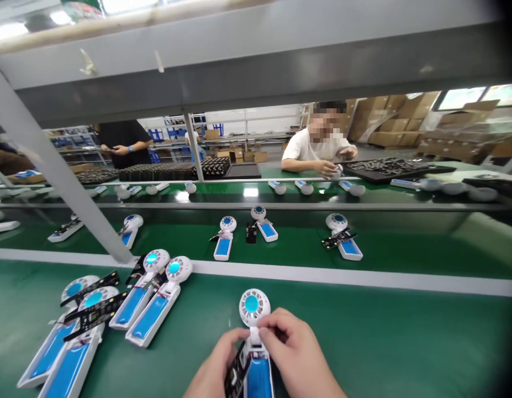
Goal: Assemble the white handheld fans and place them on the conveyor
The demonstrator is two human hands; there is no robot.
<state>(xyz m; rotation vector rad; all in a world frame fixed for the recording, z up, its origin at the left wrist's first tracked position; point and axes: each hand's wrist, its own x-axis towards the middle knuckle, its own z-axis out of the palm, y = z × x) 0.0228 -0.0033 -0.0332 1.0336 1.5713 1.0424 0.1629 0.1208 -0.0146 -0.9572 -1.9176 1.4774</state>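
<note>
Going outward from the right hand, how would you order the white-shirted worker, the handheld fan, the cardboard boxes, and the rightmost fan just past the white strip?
1. Handheld fan, touching the right hand, on its left.
2. Rightmost fan, beyond the white strip, slightly right.
3. White-shirted worker, across the line.
4. Cardboard boxes, behind the worker, rightward.

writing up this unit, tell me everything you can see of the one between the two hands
The unit lies on the green bench, its round white head pointing away from the person. Radial slots ring a shiny blue disc in the head. A narrow white neck leads to an open, plastic-looking tray holding a blue block, with thin wires near the neck. A black circuit board leans along its left side. The left hand and right hand pinch the neck; the tray's near end is cut off.
</note>
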